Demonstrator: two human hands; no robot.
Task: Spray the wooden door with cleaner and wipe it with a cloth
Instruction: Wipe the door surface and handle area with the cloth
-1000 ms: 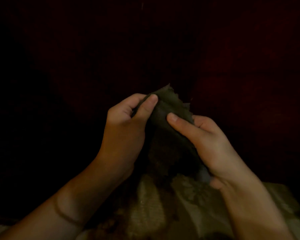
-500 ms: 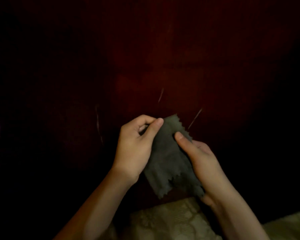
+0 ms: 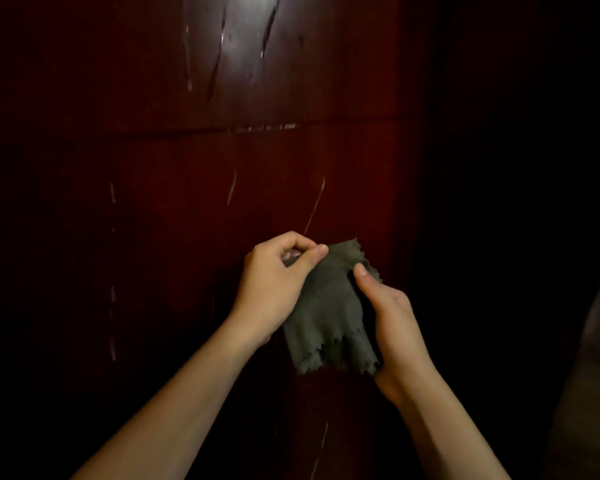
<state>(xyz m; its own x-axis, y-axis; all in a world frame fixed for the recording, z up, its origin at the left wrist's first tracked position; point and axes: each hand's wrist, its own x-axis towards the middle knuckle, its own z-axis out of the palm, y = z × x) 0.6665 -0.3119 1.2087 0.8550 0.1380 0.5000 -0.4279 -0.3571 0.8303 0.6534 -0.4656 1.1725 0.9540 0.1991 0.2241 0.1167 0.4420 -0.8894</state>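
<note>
I see the small grey-green cloth (image 3: 328, 313), with its zigzag-cut edges, held up between both hands in the lower middle of my view, in front of the door. Its bottom hem hangs free. I cannot tell whether it touches the wood.

The left hand (image 3: 274, 285) grasps the cloth's upper left corner, pinching it between the thumb (image 3: 312, 258) and the curled fingers. The right hand (image 3: 394, 320) grips the right side: its thumb (image 3: 363, 276) presses on the front near the top edge, and the fingers lie behind the fabric, out of my sight. Both forearms are bare.

Behind the hands stands the dark red-brown wooden door (image 3: 174, 209), glossy and filling most of the view. Thin pale wet streaks (image 3: 315, 206) run down it in several places, with 1 ending just above the left hand. A horizontal groove (image 3: 267, 128) crosses the panel higher up and holds a line of shining droplets. At the top, a bright patch of glare (image 3: 253, 12) shows more smeared runs. To the right of the door everything is too dark for me to make out.
</note>
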